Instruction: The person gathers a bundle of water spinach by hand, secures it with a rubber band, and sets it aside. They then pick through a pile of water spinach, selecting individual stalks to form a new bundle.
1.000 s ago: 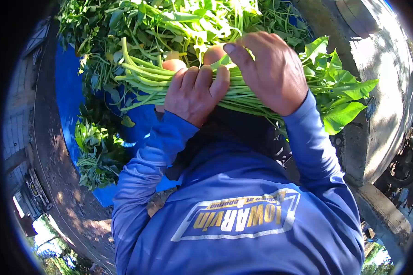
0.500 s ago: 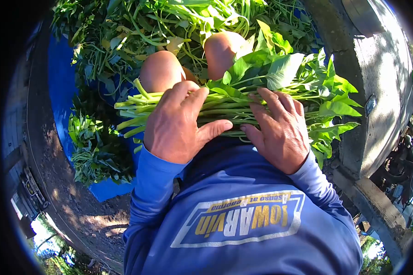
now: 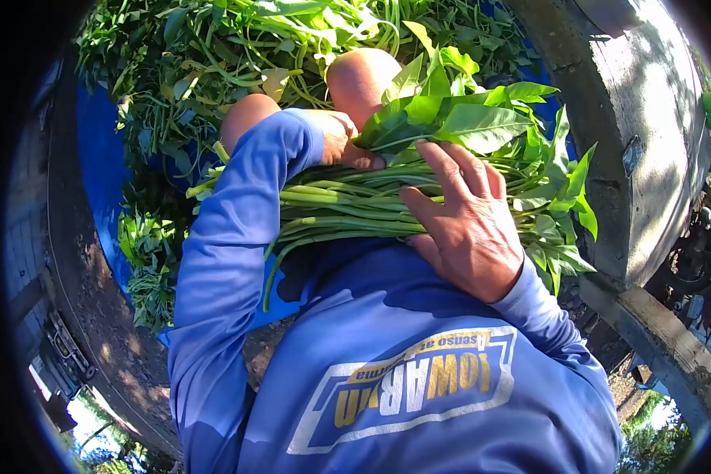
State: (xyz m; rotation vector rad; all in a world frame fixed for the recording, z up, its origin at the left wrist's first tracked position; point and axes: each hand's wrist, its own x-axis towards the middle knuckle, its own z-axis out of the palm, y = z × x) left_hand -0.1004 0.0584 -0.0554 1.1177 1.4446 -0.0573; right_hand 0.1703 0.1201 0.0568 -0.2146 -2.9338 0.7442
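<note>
A long bundle of water spinach point(image 3: 340, 207) lies across my lap, pale green stems to the left and broad leaves to the right. My left hand point(image 3: 346, 146) reaches over to the bundle's far side. Its fingers are curled around stems there, partly hidden by my wrist and sleeve. On the bundle's right half rests my right hand point(image 3: 474, 225), palm down with fingers spread across the stems. A large leaf point(image 3: 482, 125) sticks up just beyond its fingertips.
Beyond my knees point(image 3: 363, 83) is a big heap of loose greens point(image 3: 237, 47) on a blue tarp point(image 3: 101, 150). More leafy greens point(image 3: 146, 245) lie at the left. A concrete block point(image 3: 648, 110) stands on the right, with a wooden beam point(image 3: 667, 328) below it.
My left hand has moved from the top of the stems to the bundle's far side, its forearm now crossing the stem ends. My right hand has shifted slightly left, fingers more spread.
</note>
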